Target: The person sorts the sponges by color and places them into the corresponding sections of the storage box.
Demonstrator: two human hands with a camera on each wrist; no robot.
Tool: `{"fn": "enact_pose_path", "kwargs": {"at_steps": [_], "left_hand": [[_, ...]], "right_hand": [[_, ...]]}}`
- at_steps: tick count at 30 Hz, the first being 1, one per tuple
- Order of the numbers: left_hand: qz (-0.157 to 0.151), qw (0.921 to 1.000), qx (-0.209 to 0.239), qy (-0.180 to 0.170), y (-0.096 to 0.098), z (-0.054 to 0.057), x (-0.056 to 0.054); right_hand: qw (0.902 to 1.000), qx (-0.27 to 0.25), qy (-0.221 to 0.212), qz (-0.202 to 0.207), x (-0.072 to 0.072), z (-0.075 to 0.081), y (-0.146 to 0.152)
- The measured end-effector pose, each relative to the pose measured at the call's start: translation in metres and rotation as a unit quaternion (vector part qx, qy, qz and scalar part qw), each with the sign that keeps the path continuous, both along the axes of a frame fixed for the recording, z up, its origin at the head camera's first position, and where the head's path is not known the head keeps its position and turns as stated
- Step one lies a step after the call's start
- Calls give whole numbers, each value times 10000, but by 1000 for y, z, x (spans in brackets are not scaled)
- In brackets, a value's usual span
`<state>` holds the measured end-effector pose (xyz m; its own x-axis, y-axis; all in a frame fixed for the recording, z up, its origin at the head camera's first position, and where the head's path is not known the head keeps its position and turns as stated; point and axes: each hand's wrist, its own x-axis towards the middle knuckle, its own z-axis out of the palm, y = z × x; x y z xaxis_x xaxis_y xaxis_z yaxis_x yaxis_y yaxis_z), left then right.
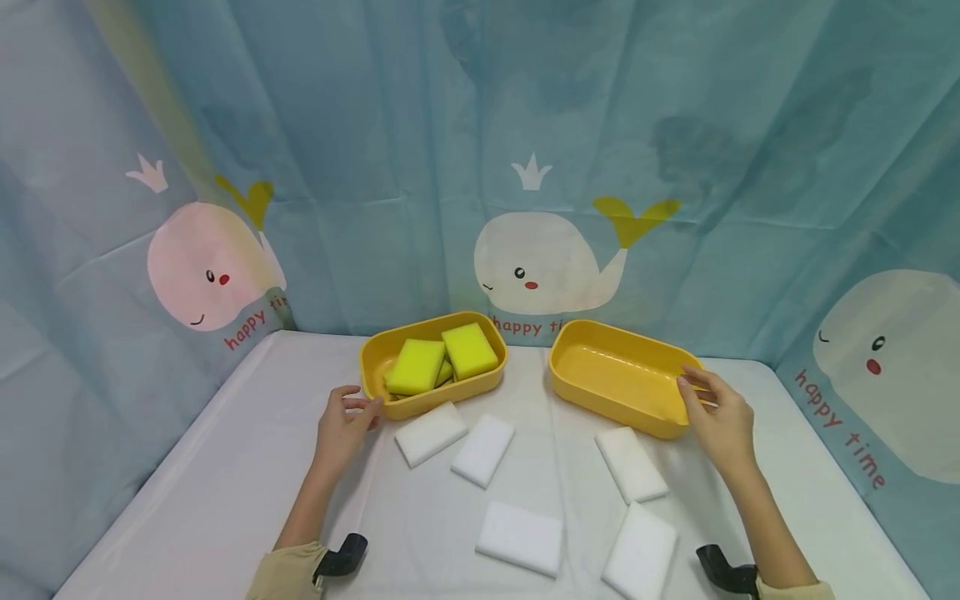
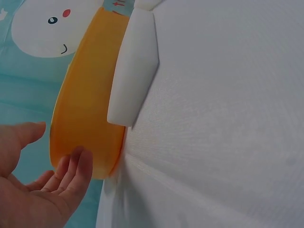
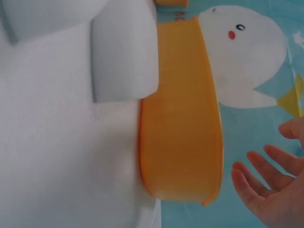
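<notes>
From here I see two glossy yellow plastic trays, oblong with rounded corners, at the table's far edge. The left tray [image 1: 465, 389] holds a heap of bright yellow sponges [image 1: 417, 367], two blocks uppermost; its long axis runs from near left to far right. The right tray [image 1: 618, 379] slants the other way, its smooth inner floor in view. The left hand [image 1: 348, 429], fingers loosely bent and thumb free, is at the left tray's near left corner; whether it touches I cannot tell. The right hand [image 1: 722, 417], relaxed and gripping nothing, is beside the right tray's right end. Nearer lie five matte white foam blocks [image 1: 520, 537], flat and rectangular, the middle near one lengthwise left to right, on white cloth [image 1: 420, 533].
</notes>
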<state>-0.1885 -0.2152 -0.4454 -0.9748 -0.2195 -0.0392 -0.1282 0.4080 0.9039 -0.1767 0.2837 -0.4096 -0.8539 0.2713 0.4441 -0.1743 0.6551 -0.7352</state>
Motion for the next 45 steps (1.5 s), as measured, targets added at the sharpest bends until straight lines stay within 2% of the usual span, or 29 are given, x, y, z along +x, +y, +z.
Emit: {"fn": "enact_pose_path", "kwargs": {"at_steps": [10, 18, 25, 32, 37, 41, 45], "left_hand": [[-320, 9986, -81, -405, 2, 3, 0], [-615, 9959, -219, -627, 5, 8, 4], [-855, 9917, -594, -755, 4, 7, 7], [-1061, 9879, -859, -738, 7, 9, 8], [-1233, 9843, -1045, -709, 10, 8, 9], [-1291, 9834, -1123, -606, 11, 5, 10], [-1334, 9830, -1164, -495, 13, 0, 9]], "right_hand": [[9969, -61, -467, -623, -2, -3, 13], [9952, -117, -656, -713, -3, -7, 22], [9925, -188, -875, -827, -6, -13, 29], [9907, -236, -1031, -861, -8, -19, 33], [9918, -195, -949, -839, -9, -24, 35], [9932, -108, -872, -761, -11, -29, 38], [9921, -208, -976, -757, -11, -31, 40]]}}
